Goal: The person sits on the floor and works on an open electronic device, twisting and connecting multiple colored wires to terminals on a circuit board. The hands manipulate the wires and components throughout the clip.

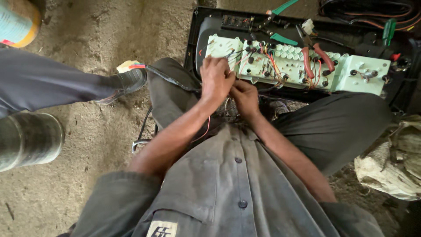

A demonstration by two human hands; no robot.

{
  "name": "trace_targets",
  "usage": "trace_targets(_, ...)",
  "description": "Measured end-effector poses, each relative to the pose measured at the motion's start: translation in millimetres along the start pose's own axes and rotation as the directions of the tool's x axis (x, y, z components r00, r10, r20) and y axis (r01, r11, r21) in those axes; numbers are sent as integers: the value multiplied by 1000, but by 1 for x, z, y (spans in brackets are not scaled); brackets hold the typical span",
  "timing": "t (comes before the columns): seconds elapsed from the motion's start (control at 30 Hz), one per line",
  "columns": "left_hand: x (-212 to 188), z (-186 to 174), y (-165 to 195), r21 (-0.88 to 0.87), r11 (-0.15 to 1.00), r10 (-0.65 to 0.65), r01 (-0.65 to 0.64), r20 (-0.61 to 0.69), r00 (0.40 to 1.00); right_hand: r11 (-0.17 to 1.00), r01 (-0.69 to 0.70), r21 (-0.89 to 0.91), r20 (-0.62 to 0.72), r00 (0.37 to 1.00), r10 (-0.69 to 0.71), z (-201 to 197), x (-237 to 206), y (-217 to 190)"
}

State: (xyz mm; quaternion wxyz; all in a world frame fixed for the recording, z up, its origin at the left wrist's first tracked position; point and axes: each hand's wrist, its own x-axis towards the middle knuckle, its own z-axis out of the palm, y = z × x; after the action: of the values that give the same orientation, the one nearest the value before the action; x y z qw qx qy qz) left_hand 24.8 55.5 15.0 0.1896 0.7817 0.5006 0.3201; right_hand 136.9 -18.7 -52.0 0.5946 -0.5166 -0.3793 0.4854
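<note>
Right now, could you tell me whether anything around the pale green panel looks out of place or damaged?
Yes: red-handled pliers lie loose on the pale green panel, and red wires straggle across its back. Both hands, left hand and right hand, pinch thin wires at its near edge. No breakage shows.

A dirt floor (109, 35) was seen across the left half of the view. At the top left corner, part of a teal and yellow cylinder (17, 19) was cut off by the frame. Another person's grey trouser leg (44, 83) was stretched in from the left edge, ending in a black shoe (127, 81) set on the dirt. A dull metal cylinder (26, 138) was laid at the left edge, below that leg. A crumpled dirty cloth (390, 162) was heaped at the right edge. Green-handled pliers (280, 8) (partly cut off) were placed at the top edge, with a bundle of dark cables (368, 11) near the top right corner.
</note>
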Motion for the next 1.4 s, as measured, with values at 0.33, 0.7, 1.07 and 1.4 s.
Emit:
trace_targets(0.33, 39, -9, -23, 57, 992, -126, 113, 429, 895, 1000, -22, -20, -39, 999, 22, 7, 15, -8)
trace_targets(0.7, 29, -13, -2, 2, 945, -304, 326, 368, 879, 914, 293, -281, -11, 951, -308, 8, 1, -2)
trace_targets(1.07, 35, -15, -28, -578, 814, 355, -49, 428, 831, 890, -233, 392, 35, 971, 238, 1, 30, -18)
trace_targets(1.4, 42, -17, -8, -111, 993, 13, 36, 410, 912, 947, 291, -139, 44, 957, -288, 7, 3, -1)
